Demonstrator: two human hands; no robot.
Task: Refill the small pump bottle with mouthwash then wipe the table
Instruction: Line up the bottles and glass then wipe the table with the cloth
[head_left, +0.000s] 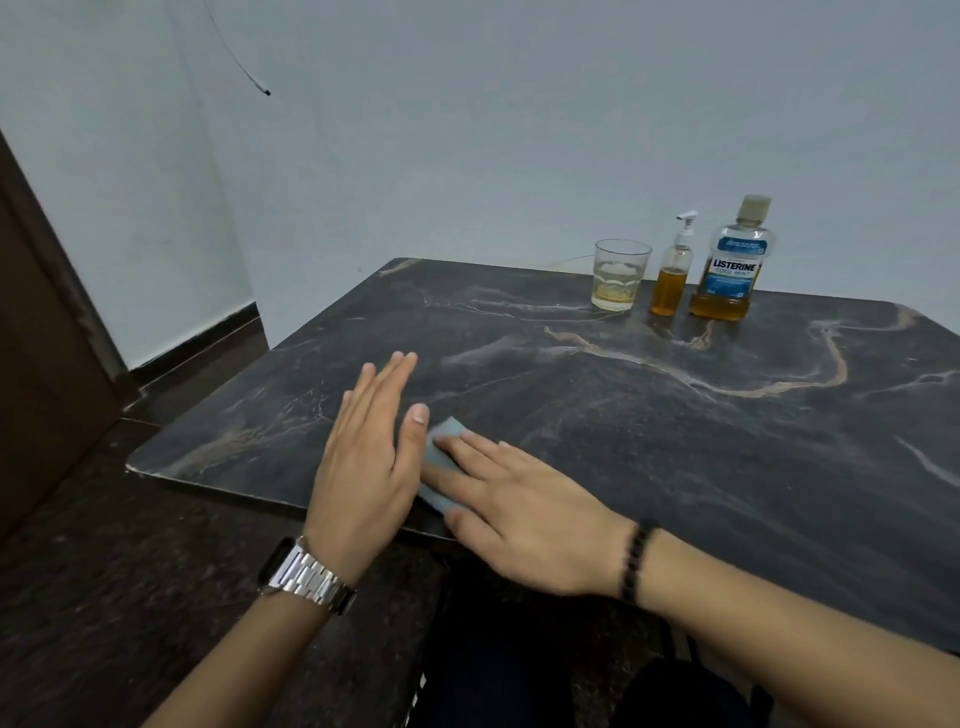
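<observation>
Head view: a dark marbled table (675, 426) is seen from above and in front, its right edge cut off by the frame. Near the front edge a small pale blue cloth (441, 457) lies flat on the tabletop, most of it covered by the right hand (524, 514), so its full outline cannot be made out; only a corner above the fingers and a strip beside the thumb are shown. The right hand is laid palm down on the cloth with fingers extended, pressing rather than gripping, and a dark beaded bracelet (635, 561) is worn at its wrist. The left hand (363, 457) is held flat and empty, fingers straight and together, its thumb tip just beside the cloth's exposed corner; whether the palm touches the table cannot be told. A metal watch (306, 574) is worn on the left wrist. At the far edge, well apart from the hands, three things stand upright in a row: a clear glass (619, 275) with a little pale liquid, a small pump bottle (672, 270) about half full of amber liquid, and a mouthwash bottle (732, 260) with amber liquid low in its base.
</observation>
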